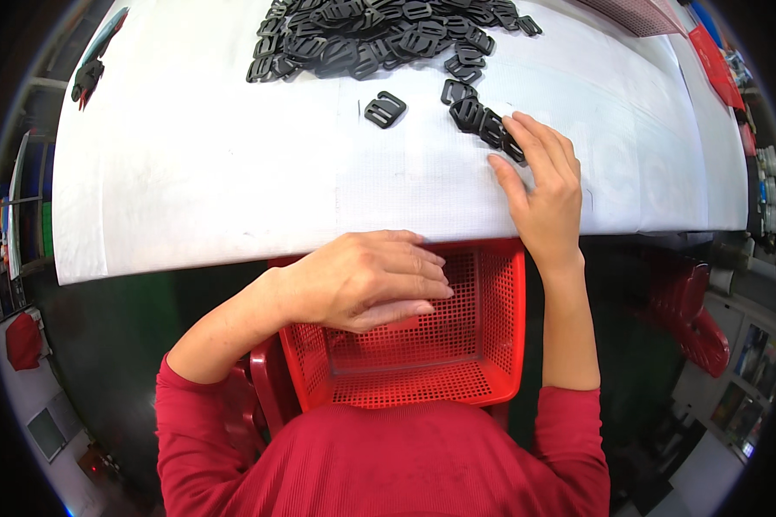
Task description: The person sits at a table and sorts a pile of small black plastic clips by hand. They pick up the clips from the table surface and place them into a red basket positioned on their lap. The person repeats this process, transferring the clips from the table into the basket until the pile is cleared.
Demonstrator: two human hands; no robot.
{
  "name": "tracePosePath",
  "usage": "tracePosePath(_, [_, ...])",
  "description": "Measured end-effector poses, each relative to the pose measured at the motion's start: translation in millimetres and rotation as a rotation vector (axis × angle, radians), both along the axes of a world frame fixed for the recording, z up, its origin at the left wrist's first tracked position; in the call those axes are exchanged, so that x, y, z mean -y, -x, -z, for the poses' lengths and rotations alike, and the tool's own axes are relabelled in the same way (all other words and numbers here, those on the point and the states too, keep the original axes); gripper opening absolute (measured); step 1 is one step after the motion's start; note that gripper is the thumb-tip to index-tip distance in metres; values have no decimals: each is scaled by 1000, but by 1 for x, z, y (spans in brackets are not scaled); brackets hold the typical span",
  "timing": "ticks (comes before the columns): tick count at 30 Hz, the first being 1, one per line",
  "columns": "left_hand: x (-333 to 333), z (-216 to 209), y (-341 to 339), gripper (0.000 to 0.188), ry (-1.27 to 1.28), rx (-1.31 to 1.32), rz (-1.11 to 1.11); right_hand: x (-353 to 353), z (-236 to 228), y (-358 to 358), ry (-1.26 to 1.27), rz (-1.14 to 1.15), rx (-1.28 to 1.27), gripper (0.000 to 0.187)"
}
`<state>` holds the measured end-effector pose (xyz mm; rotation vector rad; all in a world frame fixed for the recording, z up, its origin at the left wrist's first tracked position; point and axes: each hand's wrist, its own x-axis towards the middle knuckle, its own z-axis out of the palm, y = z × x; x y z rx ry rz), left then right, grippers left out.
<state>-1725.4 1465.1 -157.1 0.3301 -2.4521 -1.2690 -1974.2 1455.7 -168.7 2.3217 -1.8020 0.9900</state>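
My right hand (547, 177) reaches over the table with its fingers spread, the fingertips at the near end of a short row of black plastic strap buckles (490, 129). Whether it grips the last buckle cannot be made out. Over the red plastic basket (510, 336) hangs my left hand (375, 280), palm down, fingers stretched out and holding nothing. One loose black buckle (385, 110) lies apart, left of the row. Farther back is a large heap of similar buckles (345, 43). No buckles show in the visible part of the basket.
A white-covered table (233, 172) spans the front, its near edge just beyond the basket. At its far left lies a black-and-red tool (87, 82). A pink basket (634, 13) and a red item (716, 65) are at the far right. Red chairs (694, 319) stand below.
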Motion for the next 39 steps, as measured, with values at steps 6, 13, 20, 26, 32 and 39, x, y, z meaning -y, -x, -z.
tracePosePath(6, [57,4,17,37,578,118,-737,7,6,0,-7,34,-7,40])
tracePosePath(13, [42,-8,33,22,349,84,-588,5,10,6,-1,20,118,41])
tracePosePath(20, [79,7,75,32,781,36,-530,-9,-5,16,-63,80,354,21])
tracePosePath(26, [78,7,78,30,713,122,-404,-3,-7,34,-97,178,214,21])
tracePosePath(32, [55,-12,50,11,180,177,-614,16,3,1,26,-50,76,28])
tracePosePath(39, [96,1,46,19,690,23,-657,-3,-3,-21,-2,-159,0,22])
